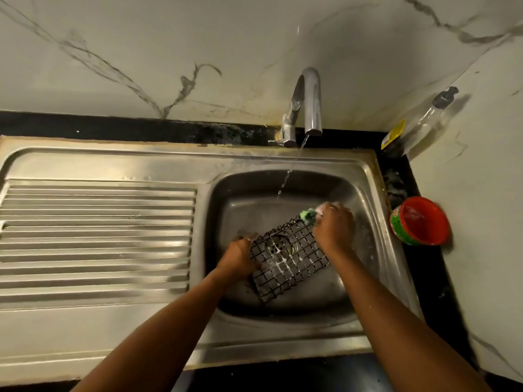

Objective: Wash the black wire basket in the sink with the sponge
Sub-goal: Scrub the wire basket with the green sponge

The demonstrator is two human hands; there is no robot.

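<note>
Black wire basket (288, 257) lies tilted in the sink (365, 176), long axis running near-left to far-right. Left hand (237, 260) grips its near-left edge; right hand (334, 226) clutches the green sponge (308, 215) at the far corner.

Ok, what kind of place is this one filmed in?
Probably a home kitchen: a steel sink with ribbed drainboard, a running tap against a marble-look wall, and a sponge on a wire basket.

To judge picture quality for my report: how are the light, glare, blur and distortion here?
Head view: dim light; glare on the draining board and tap; the wide lens curves the sink rim; the basket looks fairly sharp, the bottle at right is smeared.
</note>
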